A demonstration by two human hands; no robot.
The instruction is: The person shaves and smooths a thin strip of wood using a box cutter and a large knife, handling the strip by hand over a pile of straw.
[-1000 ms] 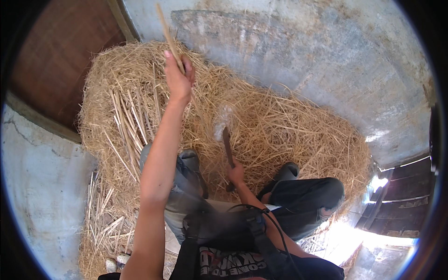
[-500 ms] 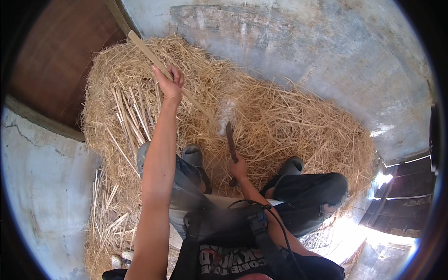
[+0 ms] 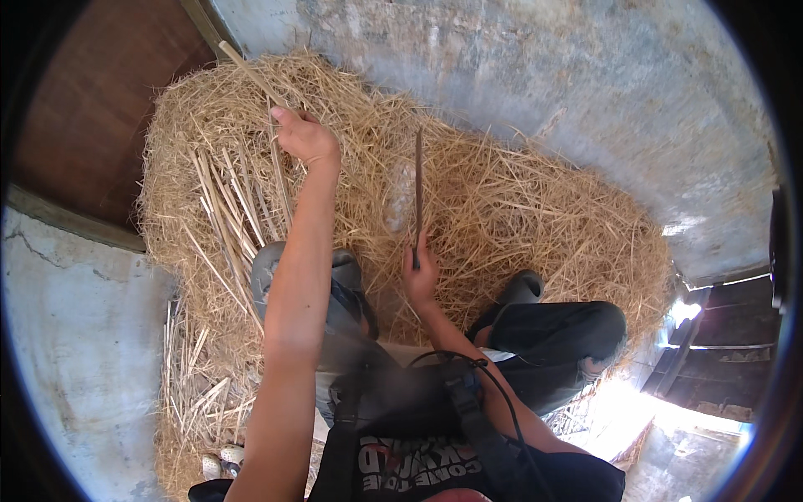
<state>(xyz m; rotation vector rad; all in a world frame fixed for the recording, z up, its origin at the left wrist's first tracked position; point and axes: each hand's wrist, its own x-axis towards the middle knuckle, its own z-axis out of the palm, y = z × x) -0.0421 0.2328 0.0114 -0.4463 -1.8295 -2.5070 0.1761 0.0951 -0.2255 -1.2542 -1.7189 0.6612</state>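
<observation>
While gripping a pale strip (image 3: 251, 73) in the upper left with the left hand (image 3: 307, 138), holds a dark blade (image 3: 419, 184) near mid-frame with the right hand (image 3: 421, 276). In the head view, sole one: judging from the wide gap between strip and blade, looks like repositioning the strip rather than cutting. Would call next for a firm hold on the strip and a controlled blade angle, well clear of the left fingers. Has left thumb and fingers closed on the strip, with only its upper end showing past the thumb; can't trace the lower end. Has right fingers wrapped round the blade's lower end; can't tell how tightly. Points the blade nearly straight up the frame, just right of a whitish patch (image 3: 399, 205) in the straw heap (image 3: 569, 222). Note loose strips (image 3: 221, 199) lying left of centre.

Compared with half a second ago, shows less strip: no longer visible running down-right past the left hand. Shows fewer left fingers too. Carries the blade tip higher and straighter, without the earlier upper-left lean; has the right hand slightly higher.
</observation>
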